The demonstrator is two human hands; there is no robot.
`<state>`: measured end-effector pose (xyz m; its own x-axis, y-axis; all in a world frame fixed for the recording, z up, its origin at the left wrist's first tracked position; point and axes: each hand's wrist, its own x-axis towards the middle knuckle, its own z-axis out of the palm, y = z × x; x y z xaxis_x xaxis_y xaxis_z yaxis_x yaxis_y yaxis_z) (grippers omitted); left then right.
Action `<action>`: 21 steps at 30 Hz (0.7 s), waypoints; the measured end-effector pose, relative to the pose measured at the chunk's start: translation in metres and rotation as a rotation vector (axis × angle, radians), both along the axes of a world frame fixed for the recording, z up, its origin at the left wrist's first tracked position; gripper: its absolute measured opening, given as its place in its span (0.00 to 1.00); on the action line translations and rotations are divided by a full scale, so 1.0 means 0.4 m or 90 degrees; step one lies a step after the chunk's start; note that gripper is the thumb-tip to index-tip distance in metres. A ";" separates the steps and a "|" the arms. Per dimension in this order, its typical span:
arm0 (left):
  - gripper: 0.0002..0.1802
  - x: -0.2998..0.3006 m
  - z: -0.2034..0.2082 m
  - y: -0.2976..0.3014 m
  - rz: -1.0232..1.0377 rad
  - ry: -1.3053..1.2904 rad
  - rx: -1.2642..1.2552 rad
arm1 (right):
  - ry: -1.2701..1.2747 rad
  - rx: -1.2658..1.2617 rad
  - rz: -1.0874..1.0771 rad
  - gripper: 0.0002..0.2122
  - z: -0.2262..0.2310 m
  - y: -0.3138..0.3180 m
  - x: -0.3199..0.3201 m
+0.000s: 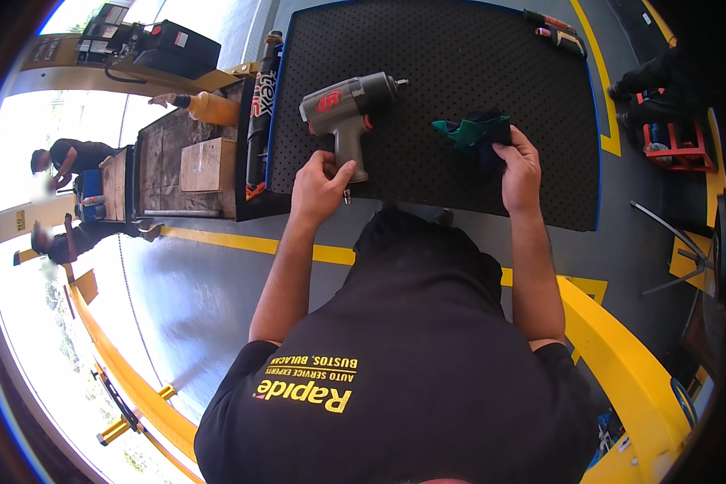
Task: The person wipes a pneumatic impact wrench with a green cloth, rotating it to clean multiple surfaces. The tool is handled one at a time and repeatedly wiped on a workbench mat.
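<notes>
A grey and black impact wrench point(348, 109) stands out over the black dotted mat point(444, 48), its square drive pointing right and away. My left hand point(319, 189) is closed round the lower part of its handle, just above the air fitting. I cannot tell whether the wrench rests on the mat. In my right hand point(522, 171) a crumpled green and dark cloth point(476, 133) is pinched between thumb and fingers. The cloth hangs to the right of the wrench, apart from it.
Two small hand tools point(563, 39) lie at the mat's far right corner. On the left, a worn bench point(157, 173) carries a wooden box point(208, 165) and an orange bottle point(211, 109). People are at far left and right. A yellow beam point(621, 355) runs behind on my right.
</notes>
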<state>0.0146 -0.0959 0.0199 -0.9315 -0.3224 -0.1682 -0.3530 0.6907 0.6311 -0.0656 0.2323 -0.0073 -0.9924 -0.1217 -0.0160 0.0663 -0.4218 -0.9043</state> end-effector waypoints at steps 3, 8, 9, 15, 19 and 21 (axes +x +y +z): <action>0.35 -0.009 -0.018 0.016 0.012 0.009 -0.092 | -0.025 -0.012 -0.063 0.13 -0.029 0.044 0.004; 0.28 -0.053 0.030 0.013 0.070 -0.038 0.001 | -0.060 -0.030 -0.119 0.13 -0.024 0.054 0.041; 0.25 -0.062 0.036 0.008 0.078 -0.031 0.002 | -0.052 -0.035 -0.111 0.13 -0.023 0.055 0.041; 0.23 -0.109 0.136 -0.023 0.151 0.037 0.275 | -0.045 -0.043 -0.099 0.13 -0.017 0.039 0.036; 0.22 -0.140 0.196 -0.019 0.139 0.115 0.486 | -0.052 -0.066 -0.082 0.13 -0.008 0.017 0.033; 0.21 -0.172 0.176 -0.054 0.106 0.173 0.556 | -0.057 -0.073 -0.071 0.13 -0.006 0.003 0.032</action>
<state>-0.0543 -0.1176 0.0903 -0.9275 -0.3175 -0.1974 -0.1690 -0.1148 0.9789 -0.0527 0.2337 -0.0095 -0.9951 -0.0173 -0.0971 0.0914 -0.5316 -0.8420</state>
